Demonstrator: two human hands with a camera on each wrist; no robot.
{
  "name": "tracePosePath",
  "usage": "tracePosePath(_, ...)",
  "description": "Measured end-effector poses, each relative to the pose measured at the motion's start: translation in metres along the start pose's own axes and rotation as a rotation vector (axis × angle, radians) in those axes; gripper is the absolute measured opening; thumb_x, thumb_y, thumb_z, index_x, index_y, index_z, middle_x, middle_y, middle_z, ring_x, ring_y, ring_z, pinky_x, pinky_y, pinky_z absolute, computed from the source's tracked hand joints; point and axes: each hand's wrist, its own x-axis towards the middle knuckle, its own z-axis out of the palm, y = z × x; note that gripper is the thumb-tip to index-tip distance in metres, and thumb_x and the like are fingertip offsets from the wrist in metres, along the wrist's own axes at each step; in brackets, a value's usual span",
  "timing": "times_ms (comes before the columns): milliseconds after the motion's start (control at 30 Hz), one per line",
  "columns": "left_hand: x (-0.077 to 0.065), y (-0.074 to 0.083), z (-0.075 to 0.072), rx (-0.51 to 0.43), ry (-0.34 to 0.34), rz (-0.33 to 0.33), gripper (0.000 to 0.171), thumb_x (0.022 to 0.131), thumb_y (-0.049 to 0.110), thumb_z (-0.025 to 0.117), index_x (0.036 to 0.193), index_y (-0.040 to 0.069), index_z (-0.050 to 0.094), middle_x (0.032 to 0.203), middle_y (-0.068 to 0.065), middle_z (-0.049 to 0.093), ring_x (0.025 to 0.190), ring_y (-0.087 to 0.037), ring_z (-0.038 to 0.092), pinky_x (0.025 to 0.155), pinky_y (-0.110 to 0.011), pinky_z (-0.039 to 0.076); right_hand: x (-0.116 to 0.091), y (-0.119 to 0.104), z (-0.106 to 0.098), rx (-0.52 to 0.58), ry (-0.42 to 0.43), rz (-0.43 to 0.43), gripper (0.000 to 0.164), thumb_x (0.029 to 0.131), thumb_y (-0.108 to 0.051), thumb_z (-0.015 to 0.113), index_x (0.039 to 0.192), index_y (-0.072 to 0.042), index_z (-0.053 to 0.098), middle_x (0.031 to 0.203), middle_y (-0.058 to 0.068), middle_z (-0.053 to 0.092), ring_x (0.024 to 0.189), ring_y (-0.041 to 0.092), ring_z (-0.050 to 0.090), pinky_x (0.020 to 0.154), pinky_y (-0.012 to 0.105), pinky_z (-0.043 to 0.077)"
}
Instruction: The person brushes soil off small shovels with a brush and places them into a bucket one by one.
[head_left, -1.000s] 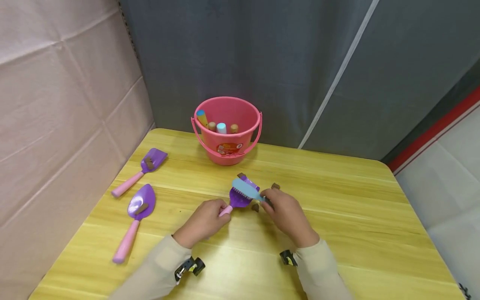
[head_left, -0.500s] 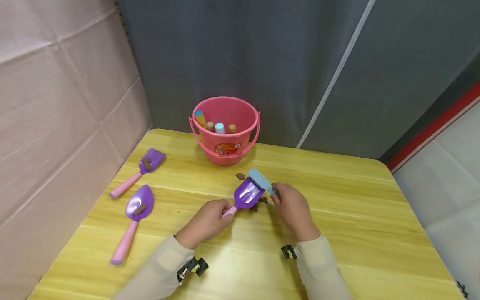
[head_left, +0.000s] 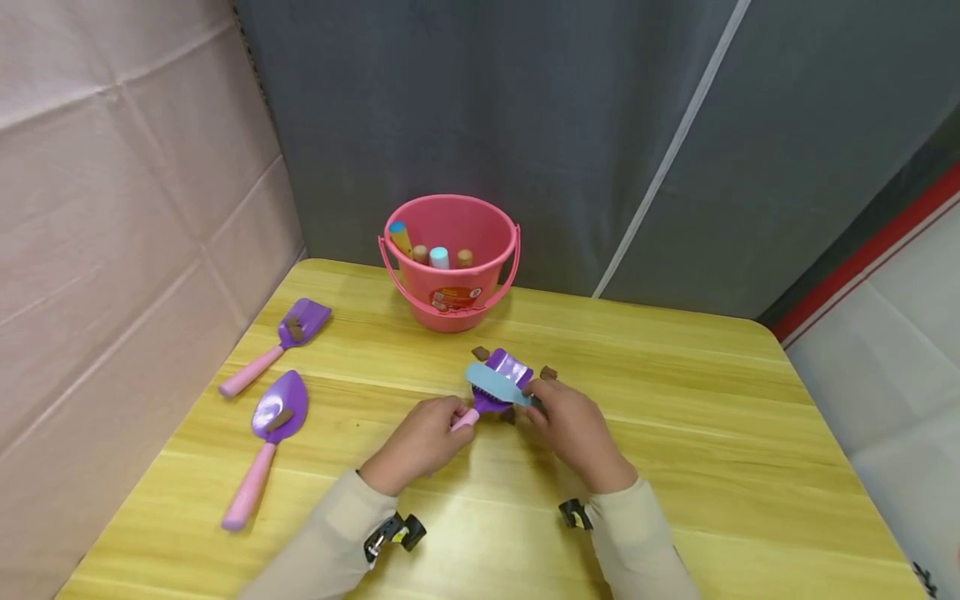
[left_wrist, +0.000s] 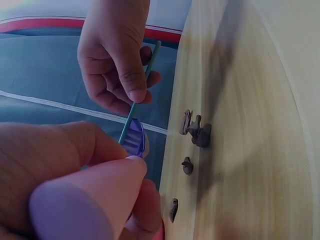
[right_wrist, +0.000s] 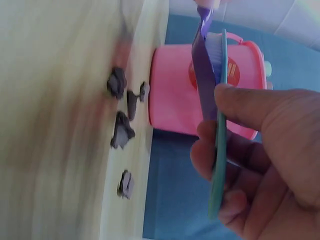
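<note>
Since half a second ago, one blue brush [head_left: 491, 382] has slid from the far edge of one purple shovel [head_left: 512, 367] back toward its pink handle [head_left: 465, 420]. The right hand [head_left: 579, 433] pinches the brush; the left hand [head_left: 422, 439] grips that handle. Below the grip, five brown lumps [right_wrist: 121, 131] lie on the table [head_left: 750, 433]; left of it, two more shovels [head_left: 296, 400]; beyond it, one pink bucket [head_left: 468, 287].

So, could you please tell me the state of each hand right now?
Left hand: closed, holding the purple scoop by its pink handle.
Right hand: closed, holding the light-blue brush.
</note>
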Motion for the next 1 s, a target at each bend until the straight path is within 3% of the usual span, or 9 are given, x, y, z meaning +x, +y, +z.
tracePosePath(267, -0.003, 0.002, 0.002, -0.027, -0.017, -0.017, 0.014, 0.092, 0.010, 0.062, 0.102, 0.000, 0.063, 0.071, -0.004, 0.054, 0.044, -0.010, 0.045, 0.037, -0.024, 0.038, 0.001, 0.008, -0.008, -0.046, 0.140, 0.162, 0.017, 0.090, -0.013, 0.074, 0.104, -0.006, 0.067, 0.086, 0.006, 0.066, 0.067, 0.019, 0.058, 0.057, 0.040, 0.049)
tracePosePath(367, -0.003, 0.002, 0.002, -0.032, -0.007, -0.016, 0.014, 0.091, 0.009, 0.062, 0.101, 0.000, 0.063, 0.070, -0.004, 0.055, 0.044, -0.010, 0.045, 0.036, -0.024, 0.039, 0.001, 0.004, -0.008, -0.034, 0.107, 0.114, 0.016, 0.090, -0.013, 0.074, 0.103, -0.007, 0.067, 0.088, 0.004, 0.066, 0.069, 0.018, 0.058, 0.061, 0.039, 0.051)
tracePosePath(500, -0.002, 0.003, 0.001, -0.036, 0.016, -0.011, 0.014, 0.090, 0.009, 0.062, 0.101, 0.000, 0.064, 0.072, -0.004, 0.056, 0.044, -0.010, 0.047, 0.037, -0.026, 0.041, 0.000, -0.001, -0.007, 0.007, -0.015, -0.001, 0.017, 0.089, -0.014, 0.076, 0.103, -0.011, 0.068, 0.091, 0.000, 0.067, 0.072, 0.015, 0.057, 0.069, 0.037, 0.052)
tracePosePath(600, -0.003, 0.003, -0.001, -0.037, 0.015, -0.008, 0.013, 0.091, 0.009, 0.063, 0.100, 0.000, 0.064, 0.071, -0.004, 0.056, 0.044, -0.010, 0.046, 0.037, -0.025, 0.040, 0.000, 0.000, -0.006, 0.004, -0.054, -0.022, 0.018, 0.088, -0.014, 0.077, 0.103, -0.013, 0.068, 0.091, -0.001, 0.068, 0.072, 0.014, 0.056, 0.070, 0.036, 0.051)
tracePosePath(700, -0.004, 0.003, -0.001, -0.049, 0.003, -0.016, 0.013, 0.091, 0.009, 0.063, 0.100, 0.000, 0.063, 0.070, -0.004, 0.055, 0.043, -0.010, 0.046, 0.037, -0.025, 0.039, 0.001, 0.002, -0.007, -0.008, -0.024, 0.014, 0.017, 0.088, -0.014, 0.077, 0.102, -0.012, 0.067, 0.088, 0.000, 0.067, 0.070, 0.015, 0.055, 0.067, 0.036, 0.050)
tracePosePath(867, -0.005, 0.003, 0.000, -0.053, -0.007, -0.026, 0.016, 0.092, 0.010, 0.062, 0.103, -0.001, 0.063, 0.071, -0.004, 0.055, 0.043, -0.010, 0.045, 0.036, -0.025, 0.039, 0.002, 0.005, -0.011, -0.048, 0.108, 0.115, 0.018, 0.090, -0.014, 0.075, 0.104, -0.007, 0.067, 0.087, 0.005, 0.066, 0.069, 0.020, 0.059, 0.060, 0.040, 0.051)
tracePosePath(1000, -0.005, 0.003, 0.000, -0.058, -0.008, -0.036, 0.014, 0.093, 0.011, 0.061, 0.102, 0.001, 0.063, 0.070, -0.004, 0.056, 0.044, -0.010, 0.046, 0.036, -0.024, 0.039, 0.003, 0.005, -0.012, -0.045, 0.111, 0.075, 0.017, 0.090, -0.013, 0.074, 0.103, -0.006, 0.067, 0.087, 0.004, 0.065, 0.068, 0.018, 0.057, 0.061, 0.039, 0.051)
